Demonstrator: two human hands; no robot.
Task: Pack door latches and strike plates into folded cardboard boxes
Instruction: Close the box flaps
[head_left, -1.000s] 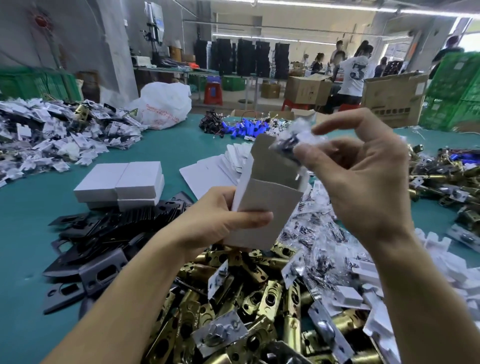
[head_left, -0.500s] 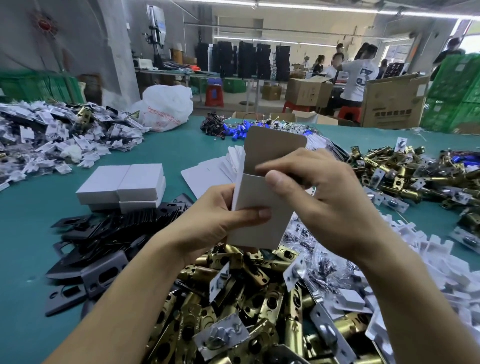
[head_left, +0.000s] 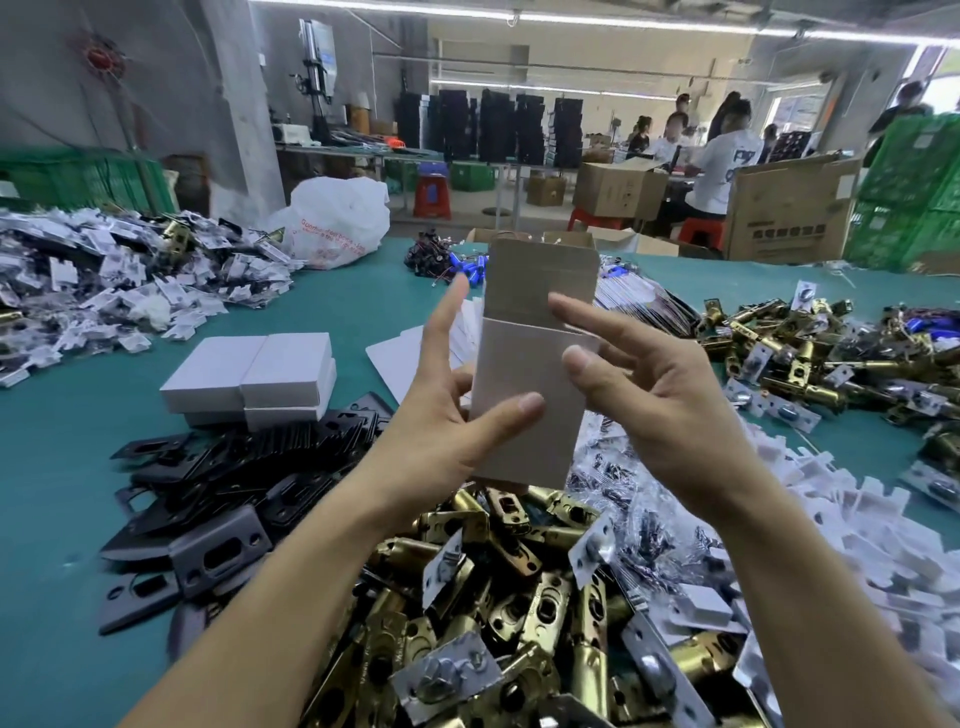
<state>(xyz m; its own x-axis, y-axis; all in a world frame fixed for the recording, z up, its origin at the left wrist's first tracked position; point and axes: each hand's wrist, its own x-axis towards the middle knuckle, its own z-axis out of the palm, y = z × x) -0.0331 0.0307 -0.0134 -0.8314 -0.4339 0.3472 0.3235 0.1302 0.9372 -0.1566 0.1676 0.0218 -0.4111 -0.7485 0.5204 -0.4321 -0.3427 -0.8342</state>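
My left hand (head_left: 441, 415) holds a small white cardboard box (head_left: 524, 384) upright above the table, thumb across its front and fingers behind. The box's brown top flap stands open. My right hand (head_left: 649, 395) holds nothing; its fingers are spread, with the thumb and index tip at the box's upper right edge. What lies inside the box is hidden. Below my hands is a heap of brass door latches (head_left: 519, 597). Black strike plates (head_left: 234, 467) lie to its left.
Closed white boxes (head_left: 260, 374) are stacked at the left, with flat box blanks (head_left: 400, 353) behind. Small screw bags (head_left: 639, 519) and white plastic pieces (head_left: 831, 519) lie to the right. More latches (head_left: 831, 353) sit far right. People work beyond the green table (head_left: 52, 519).
My right hand held a small bag over the box mouth, pushed down into the box, and has now come out empty with its fingers spread. My left hand kept hold of the box.
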